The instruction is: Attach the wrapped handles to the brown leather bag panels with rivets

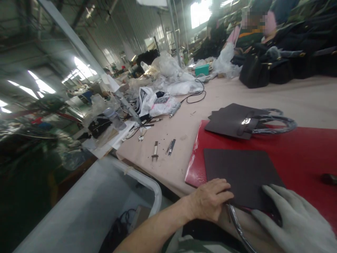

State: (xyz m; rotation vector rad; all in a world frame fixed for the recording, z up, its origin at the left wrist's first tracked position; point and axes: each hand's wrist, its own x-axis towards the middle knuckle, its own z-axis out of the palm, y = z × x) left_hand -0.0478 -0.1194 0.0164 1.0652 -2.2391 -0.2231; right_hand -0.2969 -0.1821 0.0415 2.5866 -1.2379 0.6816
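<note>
A flat dark brown bag (240, 168) lies on a red mat (302, 147). At its near edge hangs a plastic-wrapped handle (238, 225), beside my left wrist. My bare left hand (212, 196) is closed at the near left corner, its fingers curled over the edge; the thumb's grip is partly hidden. On the near right side is my right hand (295, 214), in a pale glove, with fingers stretched over the bag and the thumb spread apart. Farther back on the mat lies a second dark brown bag (231, 121) with a silver clasp and plastic-wrapped handles.
Small metal tools (171, 147) and a brown-and-white piece (155, 151) lie left on the table (147, 172). A grey bin (86, 200) stands below the table's left edge. Plastic wrapping (168, 73), a teal box (202, 70) and black handbags (255, 70) are farther back, near another person.
</note>
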